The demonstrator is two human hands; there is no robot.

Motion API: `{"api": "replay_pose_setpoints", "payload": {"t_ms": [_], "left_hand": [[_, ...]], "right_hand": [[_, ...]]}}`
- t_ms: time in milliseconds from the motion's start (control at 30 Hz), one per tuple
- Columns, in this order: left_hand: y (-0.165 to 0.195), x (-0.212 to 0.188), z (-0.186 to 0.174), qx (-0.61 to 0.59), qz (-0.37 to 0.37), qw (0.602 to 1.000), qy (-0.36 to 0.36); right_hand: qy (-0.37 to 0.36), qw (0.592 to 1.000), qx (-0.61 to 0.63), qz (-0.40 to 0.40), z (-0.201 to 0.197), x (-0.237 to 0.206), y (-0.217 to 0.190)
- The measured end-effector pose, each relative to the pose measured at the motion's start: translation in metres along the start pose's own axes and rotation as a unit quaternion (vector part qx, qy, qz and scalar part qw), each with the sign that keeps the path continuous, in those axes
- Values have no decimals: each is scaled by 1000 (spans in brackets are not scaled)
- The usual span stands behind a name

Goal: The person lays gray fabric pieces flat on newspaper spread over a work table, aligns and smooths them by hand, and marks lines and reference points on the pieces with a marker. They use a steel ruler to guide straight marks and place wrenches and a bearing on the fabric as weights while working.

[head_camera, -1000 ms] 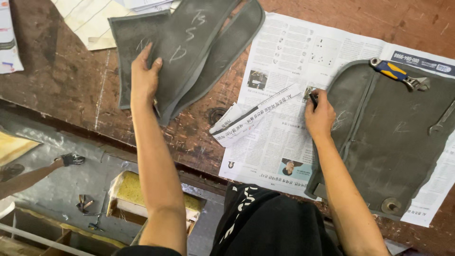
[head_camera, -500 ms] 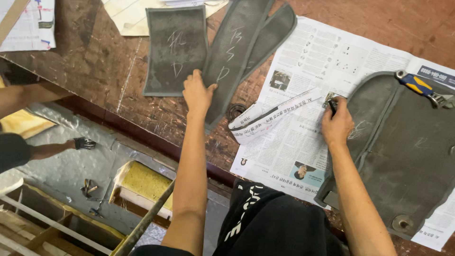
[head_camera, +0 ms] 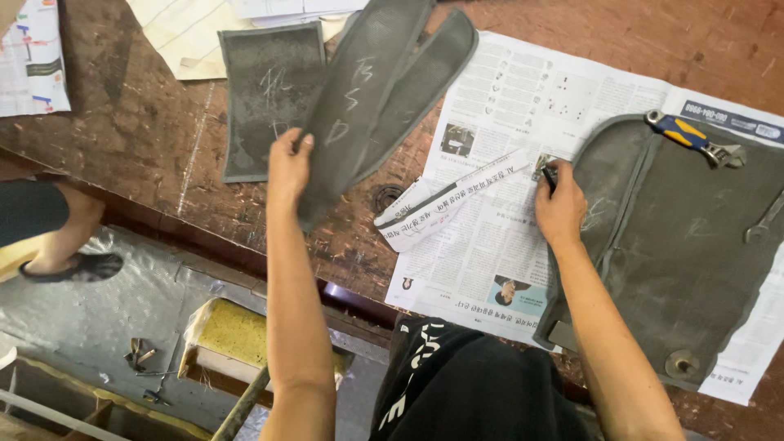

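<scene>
My left hand grips the near end of a long grey rubber mat piece with chalk marks, lifting it off the brown table. A second long piece lies under it, and a rectangular grey piece lies flat to its left. My right hand pinches a small dark tool at the left edge of a large grey car floor mat spread over newspaper.
A blue-and-yellow adjustable wrench and a plain spanner lie on the large mat. A folded newspaper strip lies mid-table. Papers lie at the far edge. Another person's leg and sandal stand on the floor, left of a yellow foam block.
The view has shifted left. My left hand slid along the long grey piece and now lifts its near end. My right hand stays at the large mat's edge.
</scene>
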State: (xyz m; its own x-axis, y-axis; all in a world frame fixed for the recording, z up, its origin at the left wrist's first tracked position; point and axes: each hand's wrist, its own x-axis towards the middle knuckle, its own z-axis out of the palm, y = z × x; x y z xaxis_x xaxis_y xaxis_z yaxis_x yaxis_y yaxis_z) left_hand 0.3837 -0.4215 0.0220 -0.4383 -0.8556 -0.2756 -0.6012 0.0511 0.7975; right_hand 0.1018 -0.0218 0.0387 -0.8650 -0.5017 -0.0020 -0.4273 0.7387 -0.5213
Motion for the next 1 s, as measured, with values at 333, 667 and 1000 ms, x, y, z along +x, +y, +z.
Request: {"api": "replay_pose_setpoints", "payload": {"t_ms": [333,667,1000], "left_hand": [[20,11,-41,301,108,923,215],[56,-65,112,304,291,905,68],[86,-17,108,223,99,964,-110]], "right_hand": [[4,999,-11,-35,2,-7,0],[-47,998,28,27,-10,-5,-11],[-75,977,182,85,-44,-66,35]]}}
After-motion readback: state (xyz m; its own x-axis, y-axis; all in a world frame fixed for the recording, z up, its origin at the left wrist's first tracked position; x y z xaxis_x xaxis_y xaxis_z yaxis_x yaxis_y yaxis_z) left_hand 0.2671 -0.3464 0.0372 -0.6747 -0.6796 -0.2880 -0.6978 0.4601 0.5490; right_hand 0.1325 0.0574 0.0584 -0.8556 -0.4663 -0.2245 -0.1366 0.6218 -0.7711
